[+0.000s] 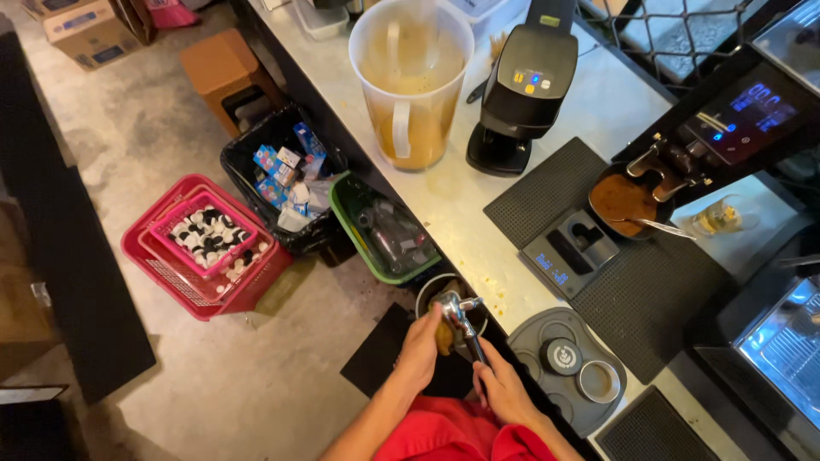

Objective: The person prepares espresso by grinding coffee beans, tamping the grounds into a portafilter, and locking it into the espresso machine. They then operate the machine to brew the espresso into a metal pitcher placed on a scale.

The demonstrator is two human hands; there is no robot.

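Note:
My right hand (504,388) grips the black handle of a metal portafilter (457,314), held out past the counter's front edge. My left hand (421,346) is cupped against the portafilter's basket with a small brownish cloth or pad (444,335) pressed to it. Both hands sit just above a round dark bin (431,290) on the floor below the counter edge. Red sleeves show at the bottom of the view.
On the counter (461,205) stand a large plastic pitcher of tan liquid (412,81), a black machine (521,90), a small scale (571,249) on a black mat, a grinder with a tray of grounds (623,203), and a tamper station (568,363). On the floor are a green bin (346,213), a black bin (235,158) and a red basket (205,248).

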